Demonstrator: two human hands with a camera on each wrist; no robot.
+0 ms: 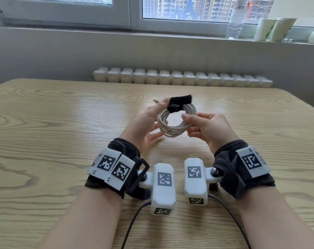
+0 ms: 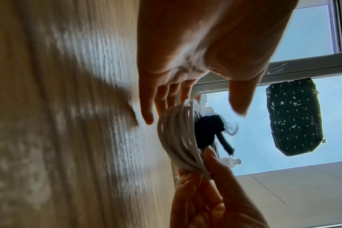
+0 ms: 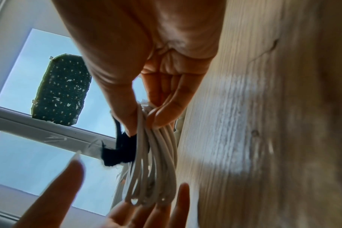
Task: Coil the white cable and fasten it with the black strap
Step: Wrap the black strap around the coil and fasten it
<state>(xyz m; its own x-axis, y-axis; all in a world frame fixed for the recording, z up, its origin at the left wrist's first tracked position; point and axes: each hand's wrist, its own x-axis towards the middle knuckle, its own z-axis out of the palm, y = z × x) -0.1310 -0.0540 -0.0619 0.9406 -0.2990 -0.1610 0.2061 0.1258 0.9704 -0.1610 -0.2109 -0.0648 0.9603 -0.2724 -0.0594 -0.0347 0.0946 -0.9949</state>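
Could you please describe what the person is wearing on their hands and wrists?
Both forearms are bare, no sleeves or gloves. Each wrist carries a dark fabric band with white plates bearing black square codes. A white blocky camera pod with more codes is bolted inside each wrist, trailing a dark lead. The left hand has long nails.
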